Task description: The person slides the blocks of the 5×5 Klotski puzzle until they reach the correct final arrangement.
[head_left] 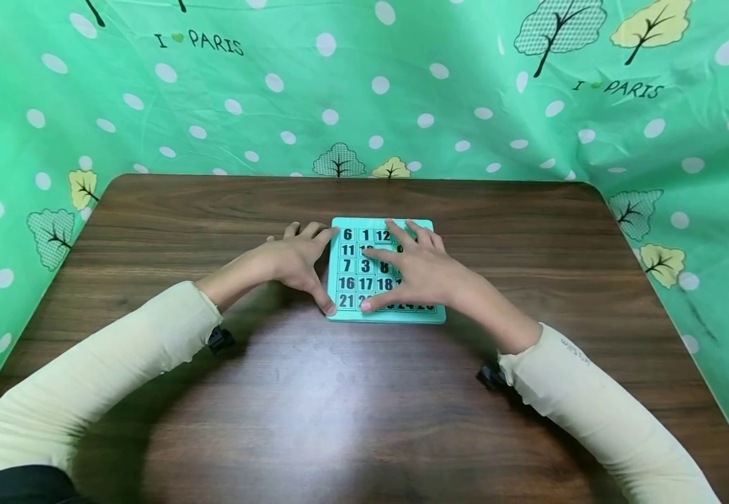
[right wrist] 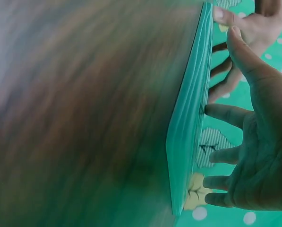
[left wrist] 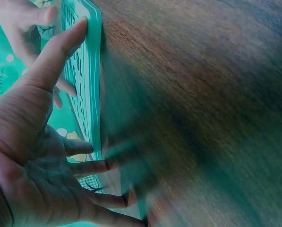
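A turquoise number slide puzzle [head_left: 356,316] lies flat on the table, its square tiles printed with black numbers. Along its left edge my left hand [head_left: 297,257] is spread, thumb at the near left corner and forefinger by the far left one. Fairly straight fingers of my right hand [head_left: 424,269] reach over the tiles, covering many on the right side. In the left wrist view, the left thumb [left wrist: 67,40] rests on the puzzle's rim [left wrist: 94,71]. The right wrist view shows the right hand [right wrist: 261,151] with fingers apart above the puzzle's face.
The brown wooden table [head_left: 339,420] extends all around the puzzle. Behind it and at both sides hangs a green dotted cloth [head_left: 339,84] with tree prints. Dark wrist cameras sit under both cream sleeves [head_left: 143,336].
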The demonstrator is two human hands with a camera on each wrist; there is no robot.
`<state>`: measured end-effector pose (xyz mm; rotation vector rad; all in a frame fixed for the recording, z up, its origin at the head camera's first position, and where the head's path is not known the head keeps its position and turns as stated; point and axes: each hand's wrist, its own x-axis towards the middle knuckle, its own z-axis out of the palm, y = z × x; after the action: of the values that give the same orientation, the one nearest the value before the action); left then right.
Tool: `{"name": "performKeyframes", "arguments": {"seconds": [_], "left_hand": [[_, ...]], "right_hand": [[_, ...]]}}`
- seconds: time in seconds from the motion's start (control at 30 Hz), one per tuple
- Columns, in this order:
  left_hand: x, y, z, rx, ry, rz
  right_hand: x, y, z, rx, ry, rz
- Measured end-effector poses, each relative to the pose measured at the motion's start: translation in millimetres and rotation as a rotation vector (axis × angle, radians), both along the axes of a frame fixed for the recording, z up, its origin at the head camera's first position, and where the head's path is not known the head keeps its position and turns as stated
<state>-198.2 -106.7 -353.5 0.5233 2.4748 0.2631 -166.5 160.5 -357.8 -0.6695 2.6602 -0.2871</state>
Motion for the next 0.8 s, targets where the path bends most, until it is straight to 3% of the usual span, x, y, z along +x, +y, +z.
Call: {"name": "performKeyframes", "arguments": {"seconds": [0.27, 0.63, 0.8], "left_hand": [[0.0, 1.0, -0.4, 0.006, 0.004, 0.004], [-1.4, 0.1, 0.0, 0.003, 0.005, -0.011], [-1.0, 0.1, 2.3, -0.004, 0.003, -0.013]], "right_hand": [[0.9, 14.0, 6.4, 0.006, 0.036, -0.044], [-2.5, -26.0, -1.3, -0.024, -0.002, 0.046], [-3.1, -24.1, -1.9, -0.001, -0.028, 0.029]]}}
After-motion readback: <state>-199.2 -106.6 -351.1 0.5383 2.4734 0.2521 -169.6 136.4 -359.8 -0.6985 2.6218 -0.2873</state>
